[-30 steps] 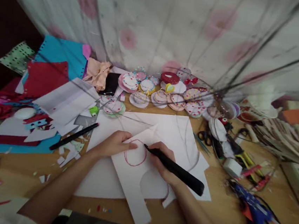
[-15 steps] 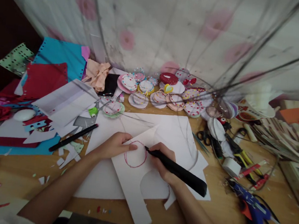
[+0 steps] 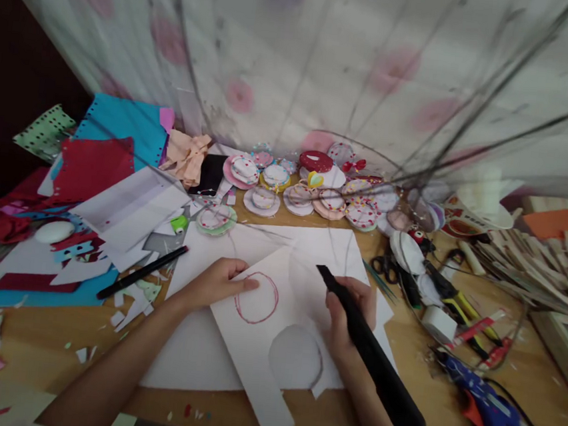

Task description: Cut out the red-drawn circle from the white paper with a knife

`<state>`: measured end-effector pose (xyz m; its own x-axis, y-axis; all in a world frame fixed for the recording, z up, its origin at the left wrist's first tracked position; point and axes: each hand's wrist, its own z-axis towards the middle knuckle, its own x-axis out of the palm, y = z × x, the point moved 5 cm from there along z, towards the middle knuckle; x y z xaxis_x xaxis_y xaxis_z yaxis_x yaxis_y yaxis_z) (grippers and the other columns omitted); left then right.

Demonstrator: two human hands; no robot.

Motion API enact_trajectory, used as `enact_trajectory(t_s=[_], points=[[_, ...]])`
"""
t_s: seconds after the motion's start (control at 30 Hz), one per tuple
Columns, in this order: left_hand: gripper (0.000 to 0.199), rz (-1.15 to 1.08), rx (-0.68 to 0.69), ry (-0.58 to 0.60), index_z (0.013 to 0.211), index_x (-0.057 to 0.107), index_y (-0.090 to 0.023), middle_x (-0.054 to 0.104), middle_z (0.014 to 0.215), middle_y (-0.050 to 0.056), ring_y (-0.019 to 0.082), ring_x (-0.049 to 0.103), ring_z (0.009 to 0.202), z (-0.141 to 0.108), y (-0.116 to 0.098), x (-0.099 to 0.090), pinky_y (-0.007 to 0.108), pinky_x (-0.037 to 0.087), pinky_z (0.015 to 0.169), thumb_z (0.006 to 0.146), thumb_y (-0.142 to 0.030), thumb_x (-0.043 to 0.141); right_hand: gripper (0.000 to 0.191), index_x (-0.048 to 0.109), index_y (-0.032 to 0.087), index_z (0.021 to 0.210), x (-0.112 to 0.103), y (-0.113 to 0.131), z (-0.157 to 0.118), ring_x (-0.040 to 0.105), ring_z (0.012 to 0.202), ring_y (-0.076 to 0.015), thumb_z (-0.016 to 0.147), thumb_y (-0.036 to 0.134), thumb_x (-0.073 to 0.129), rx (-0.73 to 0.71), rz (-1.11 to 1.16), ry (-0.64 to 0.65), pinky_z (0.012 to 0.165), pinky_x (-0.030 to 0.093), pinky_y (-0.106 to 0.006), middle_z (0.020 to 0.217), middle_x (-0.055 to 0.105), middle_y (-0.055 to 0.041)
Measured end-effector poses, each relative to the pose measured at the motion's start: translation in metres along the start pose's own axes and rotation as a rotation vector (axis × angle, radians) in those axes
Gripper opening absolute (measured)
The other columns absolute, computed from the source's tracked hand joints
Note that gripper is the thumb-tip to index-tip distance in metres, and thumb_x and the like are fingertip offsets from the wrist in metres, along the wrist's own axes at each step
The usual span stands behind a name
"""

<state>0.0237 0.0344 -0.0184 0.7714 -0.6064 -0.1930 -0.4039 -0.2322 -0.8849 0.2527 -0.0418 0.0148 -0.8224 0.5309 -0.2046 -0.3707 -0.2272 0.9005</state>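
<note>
A home craft corner set up on a wooden table (image 3: 40, 343). Behind the table hangs a floral curtain (image 3: 289, 59). Along its back edge sit decorated paper discs (image 3: 311, 192); at its left lie coloured paper sheets (image 3: 104, 149); at its right, scissors (image 3: 384, 263) and a blue glue gun (image 3: 489, 410).

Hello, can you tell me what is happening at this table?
A person sits at a cluttered craft table. The left hand presses down a white sheet beside a red circle drawn on it. The right hand holds a black pen, its tip off the paper. A round hole is cut below the circle.
</note>
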Motion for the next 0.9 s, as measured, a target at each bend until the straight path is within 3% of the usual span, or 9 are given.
enact_trajectory(t_s=[0.17,0.3,0.37,0.53,0.67,0.9], points=[[0.033,-0.317,-0.047,0.039,0.092,0.064,-0.014,0.066,0.080,0.002,0.014,0.058,0.068,-0.005,0.000,-0.005,0.021,0.040,0.059,0.072,-0.040,0.068,0.034,0.050,0.019,0.119,0.000,-0.009,0.012,0.049,0.040,-0.0110,0.089,0.033,0.048,0.156,0.065,-0.034,0.044,0.042,-0.023,0.051,0.056,0.0061],[0.038,-0.479,-0.009,0.149,0.102,0.064,-0.015,0.069,0.091,0.006,0.017,0.061,0.078,-0.009,-0.004,-0.001,0.025,0.044,0.069,0.067,-0.028,0.073,0.030,0.053,0.021,0.116,0.008,-0.013,0.012,0.063,0.060,-0.0149,0.089,0.033,0.048,0.145,-0.120,0.089,0.060,0.050,-0.027,0.068,0.067,-0.0003],[0.040,-0.504,-0.019,0.176,0.102,0.064,-0.014,0.069,0.092,0.007,0.018,0.062,0.078,-0.009,-0.004,0.002,0.026,0.045,0.070,0.065,-0.025,0.074,0.030,0.054,0.021,0.116,0.013,-0.015,0.009,0.066,0.064,-0.0159,0.089,0.031,0.048,0.117,-0.199,0.193,0.062,0.051,-0.027,0.071,0.067,-0.0013],[0.034,-0.513,-0.061,0.133,0.093,0.066,-0.013,0.069,0.085,0.004,0.016,0.062,0.074,-0.007,0.000,0.002,0.024,0.045,0.068,0.062,-0.023,0.077,0.031,0.054,0.022,0.118,0.016,-0.020,0.001,0.054,0.044,-0.0114,0.087,0.024,0.047,0.029,-0.309,0.331,0.045,0.043,-0.020,0.057,0.056,0.0045],[0.027,-0.530,-0.061,0.152,0.082,0.066,-0.011,0.069,0.075,0.004,0.013,0.061,0.065,-0.007,0.000,0.002,0.022,0.043,0.061,0.061,-0.023,0.077,0.035,0.053,0.025,0.119,0.017,-0.019,-0.002,0.052,0.047,-0.0109,0.085,0.017,0.045,-0.010,-0.314,0.406,0.048,0.043,-0.020,0.059,0.054,0.0050],[0.026,-0.545,-0.053,0.169,0.077,0.065,-0.010,0.067,0.069,0.003,0.012,0.059,0.060,-0.007,0.000,0.004,0.021,0.041,0.057,0.058,-0.022,0.078,0.047,0.047,0.027,0.124,0.019,-0.017,-0.003,0.051,0.046,-0.0109,0.081,0.009,0.041,0.074,-0.274,0.556,0.045,0.040,-0.019,0.058,0.051,0.0064]])
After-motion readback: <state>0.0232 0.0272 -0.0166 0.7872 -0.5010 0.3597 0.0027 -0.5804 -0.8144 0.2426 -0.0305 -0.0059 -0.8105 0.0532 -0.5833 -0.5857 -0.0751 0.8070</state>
